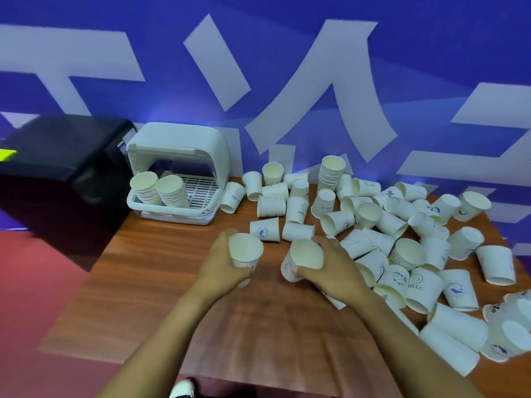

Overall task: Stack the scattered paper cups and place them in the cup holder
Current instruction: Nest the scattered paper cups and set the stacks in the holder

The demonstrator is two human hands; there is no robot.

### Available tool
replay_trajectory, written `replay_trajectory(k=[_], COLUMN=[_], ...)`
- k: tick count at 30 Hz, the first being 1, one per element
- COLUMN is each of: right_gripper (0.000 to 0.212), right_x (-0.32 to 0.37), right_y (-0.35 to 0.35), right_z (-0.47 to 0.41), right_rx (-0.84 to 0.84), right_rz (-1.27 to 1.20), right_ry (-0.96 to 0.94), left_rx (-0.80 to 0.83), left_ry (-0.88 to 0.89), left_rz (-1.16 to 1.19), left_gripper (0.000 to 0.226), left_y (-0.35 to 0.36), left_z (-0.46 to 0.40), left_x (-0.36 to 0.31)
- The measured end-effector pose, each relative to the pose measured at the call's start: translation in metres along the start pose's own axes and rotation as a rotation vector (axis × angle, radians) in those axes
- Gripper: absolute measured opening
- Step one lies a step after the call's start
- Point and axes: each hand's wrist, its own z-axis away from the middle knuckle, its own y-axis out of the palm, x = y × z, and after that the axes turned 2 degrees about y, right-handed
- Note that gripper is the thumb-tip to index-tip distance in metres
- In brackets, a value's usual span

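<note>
Left hand (227,262) grips one cup (245,251), right hand (330,268) grips another cup (304,258), both over the table (161,271). Nest mouths-up, coaxial, light squeeze; left may hold several. Cup holder (178,173) far-left.

Cups (514,337) at right edge cut off by frame. Left hand (222,262) hides lower wall of its cup (245,249). Shoe (184,389) cropped at bottom edge.
</note>
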Motion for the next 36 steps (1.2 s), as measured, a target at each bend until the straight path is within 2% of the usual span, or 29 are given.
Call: replay_trajectory(k=[6, 9, 13, 17, 19, 22, 25, 27, 30, 36], right_gripper=[0.045, 0.053, 0.053, 0.035, 0.04, 0.065, 0.08, 0.08, 0.076, 0.079], right_x=[0.051, 0.086, 0.135, 0.197, 0.222, 0.249, 0.267, 0.279, 0.291, 0.312], right_y=[0.009, 0.032, 0.074, 0.103, 0.116, 0.134, 0.148, 0.151, 0.153, 0.161], right_z=[-0.02, -0.044, -0.074, -0.089, -0.097, -0.107, -0.118, -0.125, -0.135, -0.162], right_rx=[0.003, -0.02, -0.023, -0.063, -0.083, -0.102, -0.108, -0.116, -0.147, -0.227], right_rz=[-0.053, -0.055, -0.067, -0.121, -0.14, -0.114, -0.095, -0.074, -0.054, -0.099], right_ry=[0.006, 0.018, -0.007, -0.026, -0.045, -0.041, -0.069, -0.086, -0.104, -0.119], left_rx=[0.017, 0.038, 0.023, 0.037, 0.026, -0.007, -0.051, -0.085, -0.128, -0.132], left_ry=[0.099, 0.111, 0.116, 0.106, 0.118, 0.15, 0.17, 0.182, 0.183, 0.213], left_rz=[0.091, 0.122, 0.114, 0.108, 0.109, 0.088, 0.114, 0.133, 0.139, 0.124], left_gripper=[0.065, 0.069, 0.081, 0.085, 0.081, 0.086, 0.068, 0.065, 0.079, 0.076], left_y=[-0.061, -0.095, -0.147, -0.201, -0.227, -0.256, -0.275, -0.284, -0.291, -0.291], left_z=[-0.038, -0.056, -0.079, -0.1, -0.109, -0.122, -0.132, -0.14, -0.152, -0.179], left_x=[0.019, 0.042, 0.076, 0.102, 0.114, 0.131, 0.145, 0.148, 0.152, 0.154])
